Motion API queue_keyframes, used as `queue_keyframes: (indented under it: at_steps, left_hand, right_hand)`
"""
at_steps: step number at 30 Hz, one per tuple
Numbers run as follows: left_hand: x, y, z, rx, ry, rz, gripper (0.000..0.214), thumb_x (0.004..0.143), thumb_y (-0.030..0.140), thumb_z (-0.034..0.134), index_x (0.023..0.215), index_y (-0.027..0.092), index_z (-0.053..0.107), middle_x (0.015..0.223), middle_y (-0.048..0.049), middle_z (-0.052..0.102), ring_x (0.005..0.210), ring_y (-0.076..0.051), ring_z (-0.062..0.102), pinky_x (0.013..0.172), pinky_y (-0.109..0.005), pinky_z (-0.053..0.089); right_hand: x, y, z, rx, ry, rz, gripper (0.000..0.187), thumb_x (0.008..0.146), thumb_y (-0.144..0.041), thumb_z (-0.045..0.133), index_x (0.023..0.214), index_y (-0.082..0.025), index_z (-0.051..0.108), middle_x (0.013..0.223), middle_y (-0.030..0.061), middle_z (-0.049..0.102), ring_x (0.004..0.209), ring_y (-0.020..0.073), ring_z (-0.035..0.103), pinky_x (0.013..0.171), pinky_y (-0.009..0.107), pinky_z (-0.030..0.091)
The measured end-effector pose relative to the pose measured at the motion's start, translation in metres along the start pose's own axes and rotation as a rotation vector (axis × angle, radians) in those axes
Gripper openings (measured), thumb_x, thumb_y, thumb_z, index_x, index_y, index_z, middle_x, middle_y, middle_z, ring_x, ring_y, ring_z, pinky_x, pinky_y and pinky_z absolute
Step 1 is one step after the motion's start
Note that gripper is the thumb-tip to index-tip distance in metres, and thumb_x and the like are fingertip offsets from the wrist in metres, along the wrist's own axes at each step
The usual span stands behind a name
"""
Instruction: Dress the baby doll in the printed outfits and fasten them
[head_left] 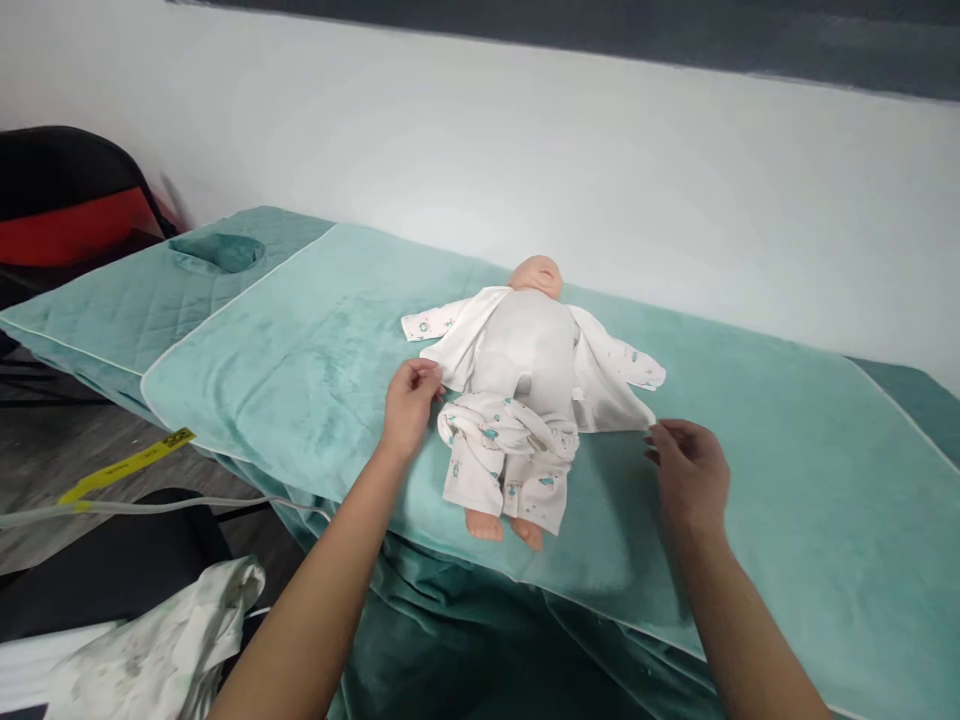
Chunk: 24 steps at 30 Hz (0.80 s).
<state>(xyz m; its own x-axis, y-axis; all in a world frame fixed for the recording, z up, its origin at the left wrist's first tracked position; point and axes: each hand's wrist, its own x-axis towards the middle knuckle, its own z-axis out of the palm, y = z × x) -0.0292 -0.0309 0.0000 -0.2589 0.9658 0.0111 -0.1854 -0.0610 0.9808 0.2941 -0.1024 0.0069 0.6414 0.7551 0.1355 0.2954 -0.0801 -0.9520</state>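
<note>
A baby doll (pixel 525 335) lies on its back on the green bed, its head toward the wall and its feet toward me. It wears a white patterned baby jacket (pixel 611 385), spread open at the front, with both sleeves out to the sides. Patterned baby trousers (pixel 504 450) cover its legs, bunched at the top, and the bare feet stick out below. My left hand (pixel 411 400) pinches the jacket's lower corner on the left. On the right, my right hand (pixel 688 465) grips the other front corner and draws it outward.
The bed (pixel 300 330) has a face hole (pixel 217 252) at its far left end and stands against a white wall (pixel 420 130). A black chair (pixel 75 190) is at the left. Patterned cloth (pixel 161 645) lies on a seat (pixel 120 565) at lower left, near a pale cable (pixel 172 505).
</note>
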Motion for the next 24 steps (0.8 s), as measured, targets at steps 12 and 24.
queue_keyframes:
  at_steps: [12, 24]
  left_hand:
    - [-0.013, 0.02, -0.022, 0.317, -0.639, 0.101, 0.019, 0.078, 0.029, 0.071, 0.095, 0.021, 0.072, 0.107, -0.0061, 0.066, 0.101, -0.021, 0.059, 0.091, -0.032, 0.044]
    - [-0.012, 0.012, -0.025, 0.184, -0.668, 0.003, 0.021, 0.088, 0.037, 0.062, 0.083, 0.018, 0.065, 0.095, -0.0039, 0.063, 0.089, -0.017, 0.056, 0.08, -0.027, 0.043]
  right_hand:
    - [-0.015, -0.05, 0.042, -0.228, -0.807, -0.498, 0.019, 0.088, -0.043, 0.064, 0.086, -0.024, 0.066, 0.091, 0.0032, 0.065, 0.087, 0.0195, 0.061, 0.078, 0.034, 0.049]
    - [-0.033, -0.052, 0.02, -0.308, -0.789, -0.729, 0.007, 0.094, -0.03, 0.059, 0.096, -0.027, 0.065, 0.098, 0.0054, 0.064, 0.09, 0.0202, 0.062, 0.077, 0.034, 0.05]
